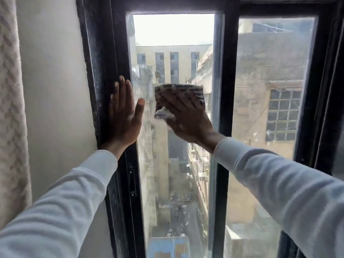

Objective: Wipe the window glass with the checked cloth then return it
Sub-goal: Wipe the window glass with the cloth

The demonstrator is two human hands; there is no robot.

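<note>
The narrow left window pane (173,174) runs tall between black frame bars. My right hand (188,120) presses a folded black-and-white checked cloth (191,90) flat against this glass at about mid-height, fingers spread over the cloth. My left hand (123,112) rests flat and open on the black left frame (104,71), its thumb reaching over the edge of the glass. Both arms wear white sleeves.
A black centre bar (226,90) separates the narrow pane from a wider, dusty right pane (270,108). A pale wall (55,90) and a cream textured curtain (11,108) lie to the left. Buildings and an alley show far below through the glass.
</note>
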